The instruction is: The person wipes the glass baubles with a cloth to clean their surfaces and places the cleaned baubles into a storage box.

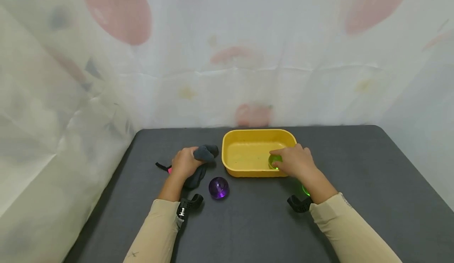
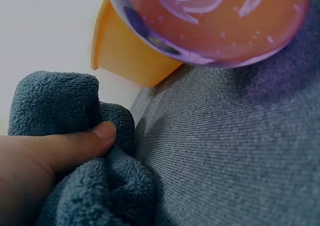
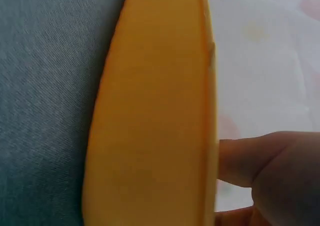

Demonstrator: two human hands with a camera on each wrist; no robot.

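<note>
Sleeved arms are stretched over the dark worktop (image 1: pixel 354 168).
Left hand (image 1: pixel 183 162) fingers are curled round a towel (image 1: pixel 205 152); right hand (image 1: pixel 296 161) fingers pinch a green ball (image 1: pixel 274 161) inside the tub (image 1: pixel 248 135); a purple ball (image 1: pixel 218 187) lies between.

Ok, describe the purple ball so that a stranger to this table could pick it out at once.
Start at the yellow plastic tub in the middle of the dark grey table. Just in front of its near left corner, beside the crumpled dark grey towel that the left hand grips, sits the clear purple glittery ball. It lies free on the table, whereas the green ball sits in the tub under the right hand.
</note>
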